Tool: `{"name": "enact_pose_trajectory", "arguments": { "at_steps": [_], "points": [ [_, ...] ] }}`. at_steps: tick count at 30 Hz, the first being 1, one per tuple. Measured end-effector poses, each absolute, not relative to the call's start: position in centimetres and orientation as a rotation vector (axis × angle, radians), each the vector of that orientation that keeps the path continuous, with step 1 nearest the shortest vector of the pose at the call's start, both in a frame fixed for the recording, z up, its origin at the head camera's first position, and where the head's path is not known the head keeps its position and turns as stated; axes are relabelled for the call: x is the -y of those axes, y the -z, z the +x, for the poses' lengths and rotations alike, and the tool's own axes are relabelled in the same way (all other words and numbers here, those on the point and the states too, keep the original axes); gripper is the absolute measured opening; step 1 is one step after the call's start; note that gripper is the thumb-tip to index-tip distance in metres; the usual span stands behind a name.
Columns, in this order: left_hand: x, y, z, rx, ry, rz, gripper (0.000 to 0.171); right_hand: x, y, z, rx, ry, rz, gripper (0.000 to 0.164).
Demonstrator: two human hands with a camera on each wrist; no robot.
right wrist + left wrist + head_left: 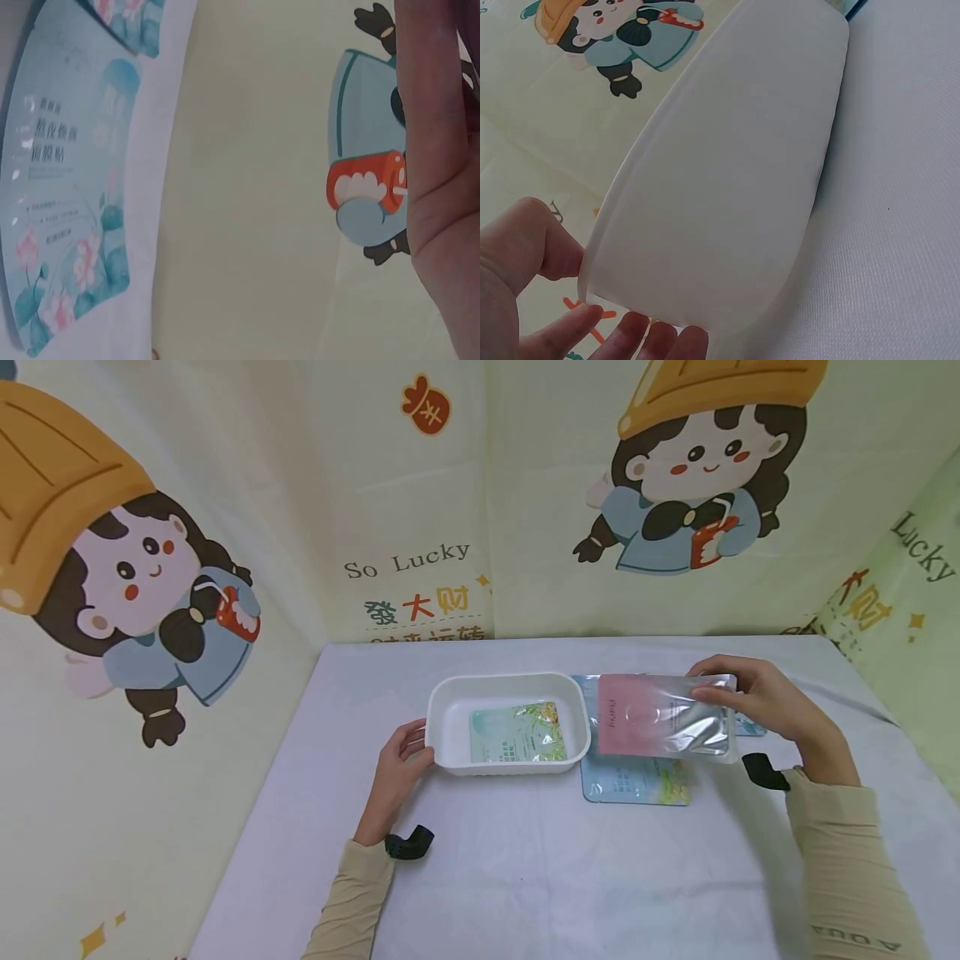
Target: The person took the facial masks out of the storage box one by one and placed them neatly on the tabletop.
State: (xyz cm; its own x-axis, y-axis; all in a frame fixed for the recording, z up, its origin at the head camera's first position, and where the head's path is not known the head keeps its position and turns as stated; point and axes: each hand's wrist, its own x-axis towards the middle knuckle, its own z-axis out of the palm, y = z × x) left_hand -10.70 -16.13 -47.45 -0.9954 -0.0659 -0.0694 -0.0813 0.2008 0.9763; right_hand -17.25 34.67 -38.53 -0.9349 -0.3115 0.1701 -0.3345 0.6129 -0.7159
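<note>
My left hand (396,772) grips the left end of a white plastic tray (510,769), thumb at the rim and fingers against the end wall (697,202). Inside the tray lies a pale green face mask packet (517,735) with a leafy print. In my right hand (776,697) a pink and silver foil packet (637,717) is pinched by its right end, thumb in front. It overlaps a light blue packet (633,782) below it, beside the tray. In the right wrist view, a blue face mask packet (71,172) with lotus flowers shows; the held packet is out of that frame.
Another blue packet's corner (750,727) peeks out under my right hand. A white cloth (562,877) covers the table. Cream curtains (525,502) with cartoon figures hang behind and at both sides. Black wrist cameras (410,842) sit at both cuffs.
</note>
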Motion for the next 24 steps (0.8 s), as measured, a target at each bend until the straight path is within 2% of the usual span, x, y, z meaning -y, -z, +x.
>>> {"name": "enact_pose_trajectory", "arguments": {
  "at_steps": [24],
  "points": [
    [16.0, 47.8, -10.7, -2.444, -1.962, -0.162, 0.047, -38.8, 39.5, -16.8, 2.825, -1.218, 0.495, 0.024]
  ]
}}
